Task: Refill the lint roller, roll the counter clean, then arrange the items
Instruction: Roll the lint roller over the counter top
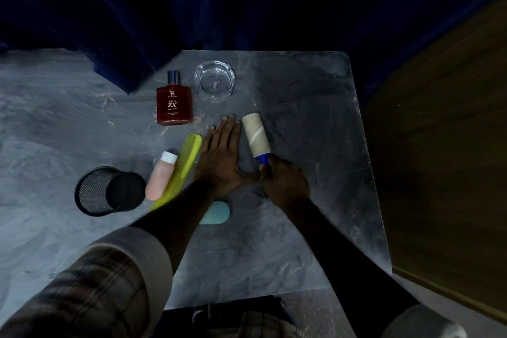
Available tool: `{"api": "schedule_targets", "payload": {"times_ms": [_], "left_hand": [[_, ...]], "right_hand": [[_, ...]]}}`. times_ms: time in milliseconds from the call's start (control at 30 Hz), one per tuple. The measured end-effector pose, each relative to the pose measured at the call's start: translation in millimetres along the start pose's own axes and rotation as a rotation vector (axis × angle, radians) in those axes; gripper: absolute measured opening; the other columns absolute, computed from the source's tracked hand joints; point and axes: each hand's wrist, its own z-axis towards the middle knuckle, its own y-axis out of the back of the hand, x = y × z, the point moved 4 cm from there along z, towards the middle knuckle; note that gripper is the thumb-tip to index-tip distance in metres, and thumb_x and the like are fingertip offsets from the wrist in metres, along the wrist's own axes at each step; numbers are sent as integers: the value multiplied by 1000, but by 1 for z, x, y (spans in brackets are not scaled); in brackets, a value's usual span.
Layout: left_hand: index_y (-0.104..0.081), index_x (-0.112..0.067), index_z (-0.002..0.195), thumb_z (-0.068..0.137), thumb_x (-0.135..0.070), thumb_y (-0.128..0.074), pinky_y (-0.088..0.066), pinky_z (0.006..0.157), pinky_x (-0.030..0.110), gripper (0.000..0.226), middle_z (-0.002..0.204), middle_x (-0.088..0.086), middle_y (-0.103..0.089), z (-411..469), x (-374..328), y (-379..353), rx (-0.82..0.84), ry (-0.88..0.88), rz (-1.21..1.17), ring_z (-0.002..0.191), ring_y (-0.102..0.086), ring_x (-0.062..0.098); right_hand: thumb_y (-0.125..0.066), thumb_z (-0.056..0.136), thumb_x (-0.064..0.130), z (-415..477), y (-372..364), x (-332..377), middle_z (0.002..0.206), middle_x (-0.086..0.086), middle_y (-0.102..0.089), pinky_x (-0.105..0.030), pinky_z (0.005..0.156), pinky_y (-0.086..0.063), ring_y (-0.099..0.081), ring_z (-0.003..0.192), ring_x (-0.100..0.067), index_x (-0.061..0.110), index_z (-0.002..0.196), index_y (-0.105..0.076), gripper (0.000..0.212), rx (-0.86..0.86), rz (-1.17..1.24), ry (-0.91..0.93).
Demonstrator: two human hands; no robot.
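Note:
The lint roller (256,136) lies on the grey marble counter (301,107), its beige roll pointing away from me and its blue handle toward me. My right hand (285,181) is closed around that blue handle. My left hand (220,156) rests flat on the counter just left of the roll, fingers straight and together, holding nothing. A yellow-green comb (182,167) lies beside my left wrist. A pink tube with a white cap (160,175) lies against the comb's left side.
A red perfume bottle (174,100) and a clear glass ashtray (214,79) stand at the back. A black mesh cup (109,191) lies tipped at the left. A pale blue object (216,212) peeks out under my left forearm. Dark curtain behind; wooden panel (444,173) on the right.

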Motion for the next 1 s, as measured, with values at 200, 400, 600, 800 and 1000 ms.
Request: {"api": "schedule_targets", "payload": {"times_ms": [200, 400, 600, 800, 1000], "left_hand": [[-16, -7, 169, 65, -102, -49, -11, 135, 53, 145, 179, 15, -11, 0, -2, 3, 40, 6, 11, 167, -11, 30], [-11, -8, 170, 67, -102, -49, -8, 136, 52, 145, 180, 13, -7, -1, -2, 5, 51, 5, 7, 168, -6, 29], [-11, -9, 170, 66, -105, -43, -7, 136, 50, 145, 180, 12, -8, -1, -1, 3, 41, 10, 5, 168, -8, 28], [-10, -10, 170, 66, -105, -44, -7, 135, 49, 144, 180, 12, -9, 0, -1, 3, 34, 14, -8, 167, -10, 28], [-11, -10, 170, 65, -102, -49, -7, 135, 49, 145, 180, 12, -10, 0, -2, 3, 36, 16, -7, 167, -10, 28]], "right_hand": [[-47, 98, 42, 10, 8, -26, 113, -14, -71, -41, 91, -52, -66, 106, -37, 19, 119, -63, 35, 4, 27, -84], [-50, 99, 38, 18, 28, -82, 122, -19, -67, -47, 97, -49, -63, 112, -41, 17, 125, -62, 35, -31, 113, -262], [-57, 97, 38, 9, 47, -145, 125, -19, -65, -54, 100, -50, -62, 113, -38, 18, 129, -61, 38, -102, 395, -536], [-54, 100, 37, 4, 61, -183, 132, -21, -59, -37, 86, -39, -58, 115, -38, 11, 138, -53, 47, -84, 387, -705], [-55, 100, 36, 3, 59, -174, 132, -18, -61, -33, 85, -42, -60, 117, -35, 12, 137, -54, 45, -59, 435, -660]]}}
